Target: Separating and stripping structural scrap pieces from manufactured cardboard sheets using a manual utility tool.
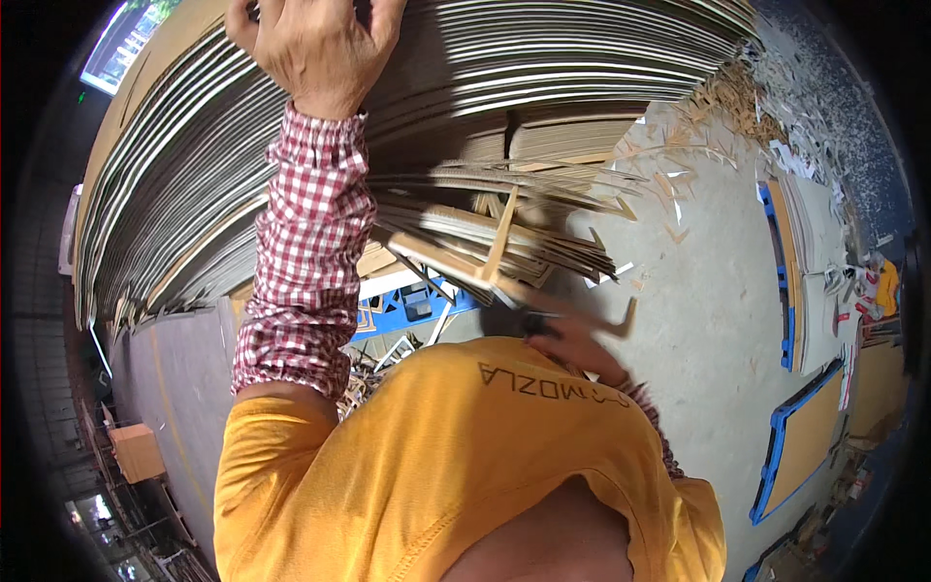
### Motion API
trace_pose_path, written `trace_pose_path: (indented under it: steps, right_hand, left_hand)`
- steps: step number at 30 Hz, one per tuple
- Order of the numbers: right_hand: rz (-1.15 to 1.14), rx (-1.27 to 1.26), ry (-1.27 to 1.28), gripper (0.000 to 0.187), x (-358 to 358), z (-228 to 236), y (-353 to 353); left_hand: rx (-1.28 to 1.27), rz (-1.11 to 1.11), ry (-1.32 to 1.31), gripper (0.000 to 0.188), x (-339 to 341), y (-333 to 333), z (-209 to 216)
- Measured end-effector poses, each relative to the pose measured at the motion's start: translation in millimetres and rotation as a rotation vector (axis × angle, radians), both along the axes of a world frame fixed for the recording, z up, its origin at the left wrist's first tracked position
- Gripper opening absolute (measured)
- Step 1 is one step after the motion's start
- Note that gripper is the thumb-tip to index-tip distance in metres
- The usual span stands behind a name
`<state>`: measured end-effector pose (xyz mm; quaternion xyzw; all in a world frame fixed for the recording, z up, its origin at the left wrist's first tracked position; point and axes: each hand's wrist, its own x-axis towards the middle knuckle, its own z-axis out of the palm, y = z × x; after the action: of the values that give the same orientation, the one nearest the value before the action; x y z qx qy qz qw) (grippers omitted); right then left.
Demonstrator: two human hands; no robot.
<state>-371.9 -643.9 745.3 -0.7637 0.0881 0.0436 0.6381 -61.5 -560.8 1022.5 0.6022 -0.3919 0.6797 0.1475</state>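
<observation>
My left hand [315, 53] rests high against a tall stack of cardboard sheets [572, 58], its fingers apart and partly cut off by the upper edge of the view. A red-and-white checked sleeve covers that forearm. Lower and to the right, my right hand [582, 351] is smeared by motion in front of my yellow shirt. Its fingers look closed around something dark that I cannot make out. Close to it, thin cardboard offcut strips [501, 233] jut out from the ragged lower layers of cardboard [553, 247].
A blue pallet [417, 303] shows beneath the stack. Cardboard scraps [676, 184] litter the concrete floor, with a heap of scrap [742, 102] farther off. To the right lie blue pallets bearing flat sheets [810, 441]. A cardboard box [137, 453] stands at the left.
</observation>
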Motion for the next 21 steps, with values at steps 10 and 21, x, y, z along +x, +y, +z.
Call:
trace_pose_path:
  steps: [10,21]
  right_hand:
    - [-0.208,-0.180,0.054,0.033,90.8,154.0,-88.3]
    - [-0.353,-0.401,-0.304,0.035,67.1,25.8,-8.0]
  left_hand:
    - [0.011,0.017,0.032,0.031,-1.3,5.0,-5.4]
    - [-0.032,0.010,0.028,0.030,5.1,11.0,-4.5]
